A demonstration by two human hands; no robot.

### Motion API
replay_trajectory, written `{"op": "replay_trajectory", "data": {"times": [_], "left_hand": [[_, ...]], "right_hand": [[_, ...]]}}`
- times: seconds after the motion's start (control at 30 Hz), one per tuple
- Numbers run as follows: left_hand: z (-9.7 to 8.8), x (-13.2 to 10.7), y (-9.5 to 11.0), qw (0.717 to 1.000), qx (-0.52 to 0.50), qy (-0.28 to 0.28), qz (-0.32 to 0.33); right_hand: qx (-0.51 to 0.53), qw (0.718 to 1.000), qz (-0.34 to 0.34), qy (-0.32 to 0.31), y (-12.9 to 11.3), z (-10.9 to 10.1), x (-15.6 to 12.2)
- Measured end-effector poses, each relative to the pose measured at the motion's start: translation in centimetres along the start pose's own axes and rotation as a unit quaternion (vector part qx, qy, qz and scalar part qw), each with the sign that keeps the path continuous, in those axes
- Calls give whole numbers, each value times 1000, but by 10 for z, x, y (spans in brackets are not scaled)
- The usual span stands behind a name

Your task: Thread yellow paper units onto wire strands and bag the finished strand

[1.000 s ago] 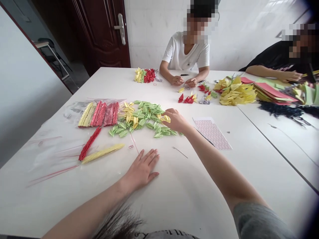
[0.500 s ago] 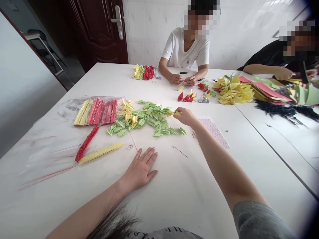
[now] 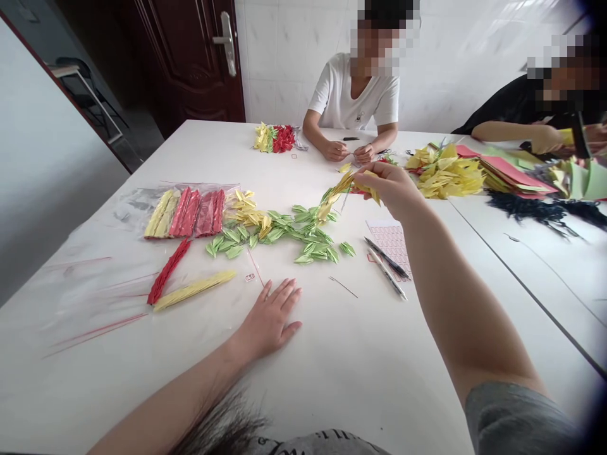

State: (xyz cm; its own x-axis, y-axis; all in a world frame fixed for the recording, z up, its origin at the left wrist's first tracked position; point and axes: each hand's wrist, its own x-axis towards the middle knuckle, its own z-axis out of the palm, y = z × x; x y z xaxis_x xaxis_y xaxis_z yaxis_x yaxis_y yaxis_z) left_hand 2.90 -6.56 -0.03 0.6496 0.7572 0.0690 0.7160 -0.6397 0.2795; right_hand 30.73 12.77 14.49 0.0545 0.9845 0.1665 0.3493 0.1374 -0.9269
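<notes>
Lifted above the table, my right hand (image 3: 386,186) pinches one end of a string of folded yellow paper pieces (image 3: 339,189). The string slants down to the left into a heap of green folded paper pieces (image 3: 313,243). My left hand (image 3: 272,319) lies flat on the white table, fingers spread, holding nothing. Just beyond its fingertips are a thin red thread (image 3: 255,265) and a small clear tag (image 3: 250,277). More yellow folded pieces (image 3: 244,205) lie at the heap's left end.
A clear bag (image 3: 184,213) holds yellow and red bundles; a red bundle (image 3: 168,272) and a yellow bundle (image 3: 195,290) lie nearer. Two pens (image 3: 387,265) rest on a printed sheet (image 3: 389,234). Across the table, a person in white (image 3: 358,95) handles small pieces; another wears black (image 3: 502,104).
My right hand has risen and moved right, drawing the yellow string up out of the green heap. The two pens, hidden before by my forearm, now show. My left hand stays put.
</notes>
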Motion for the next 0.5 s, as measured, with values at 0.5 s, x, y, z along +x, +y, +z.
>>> {"op": "replay_trajectory", "data": {"times": [0.5], "left_hand": [[1,-2,-4,996,-52,76,2]], "right_hand": [[64,990,-111,-65,-37,13,-31]]}}
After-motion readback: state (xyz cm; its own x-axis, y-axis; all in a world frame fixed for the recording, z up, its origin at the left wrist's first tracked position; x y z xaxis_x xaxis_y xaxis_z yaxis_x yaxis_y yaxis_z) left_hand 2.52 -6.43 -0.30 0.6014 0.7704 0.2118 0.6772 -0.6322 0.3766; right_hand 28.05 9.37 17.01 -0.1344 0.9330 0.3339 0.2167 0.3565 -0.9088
